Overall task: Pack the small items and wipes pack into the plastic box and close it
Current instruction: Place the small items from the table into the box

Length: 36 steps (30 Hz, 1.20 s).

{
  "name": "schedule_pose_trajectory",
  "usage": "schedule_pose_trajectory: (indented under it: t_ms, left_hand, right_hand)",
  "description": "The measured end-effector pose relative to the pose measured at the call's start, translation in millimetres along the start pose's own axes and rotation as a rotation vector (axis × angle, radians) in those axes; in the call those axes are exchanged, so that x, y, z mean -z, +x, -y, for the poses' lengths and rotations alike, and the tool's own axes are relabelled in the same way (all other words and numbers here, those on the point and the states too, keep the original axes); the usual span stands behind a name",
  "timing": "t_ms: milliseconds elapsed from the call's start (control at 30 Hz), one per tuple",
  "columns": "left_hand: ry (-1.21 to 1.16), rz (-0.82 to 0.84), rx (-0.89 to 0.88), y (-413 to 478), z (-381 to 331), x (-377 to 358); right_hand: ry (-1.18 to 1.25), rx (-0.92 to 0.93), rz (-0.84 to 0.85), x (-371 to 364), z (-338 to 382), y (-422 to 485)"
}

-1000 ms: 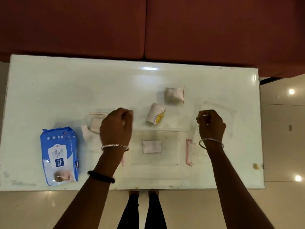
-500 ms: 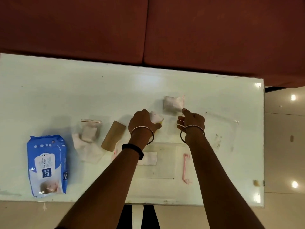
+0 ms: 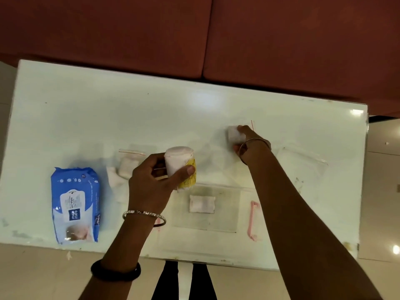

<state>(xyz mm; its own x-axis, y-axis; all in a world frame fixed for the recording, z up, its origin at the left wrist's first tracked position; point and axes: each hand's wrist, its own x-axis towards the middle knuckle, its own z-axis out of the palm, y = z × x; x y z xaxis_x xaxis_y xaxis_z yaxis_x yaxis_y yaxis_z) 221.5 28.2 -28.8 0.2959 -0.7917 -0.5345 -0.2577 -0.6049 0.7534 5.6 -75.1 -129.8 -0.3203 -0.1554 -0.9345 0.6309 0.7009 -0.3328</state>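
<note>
Low centre, the clear plastic box (image 3: 216,221) lies open on the white table (image 3: 86,118); the blue wipes pack (image 3: 74,204) lies lower left. My left hand (image 3: 151,182) clasps a white roll with yellow label (image 3: 180,165); farther, my right hand (image 3: 249,141) grips a small white bagged packet (image 3: 233,134).

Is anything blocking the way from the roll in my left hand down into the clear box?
Nothing visible does. The left hand holds the roll at the open clear box's far left corner; one white packet lies inside.
</note>
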Motion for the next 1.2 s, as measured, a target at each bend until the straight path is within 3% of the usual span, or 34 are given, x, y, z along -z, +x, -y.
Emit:
schedule_pose_trajectory:
  t_ms: [133,267,400,533,733,1100,1200]
  left_hand:
    - [-0.051,-0.053,0.033,-12,17,17]
    - [-0.124,-0.129,0.077,-17,31,30]
    - [-0.159,-0.174,0.076,-22,39,41]
    - [-0.167,-0.143,0.077,-30,48,50]
    - [-0.202,-0.073,0.079,-47,60,57]
    - [-0.179,-0.056,0.073,-66,78,59]
    - [-0.101,-0.046,0.057,-68,80,53]
  right_hand:
    - [-0.107,0.281,-0.070,9,-4,-19]
    - [-0.152,0.503,0.290,39,-23,-65]
    - [-0.431,0.561,0.531,81,-72,-107]
    - [-0.717,0.430,0.373,87,-139,-108]
    - [-0.797,0.290,0.140,56,-200,-70]
    - [-0.816,0.461,-0.095,49,-189,-89]
    - [-0.704,0.580,0.006,71,-186,-122]
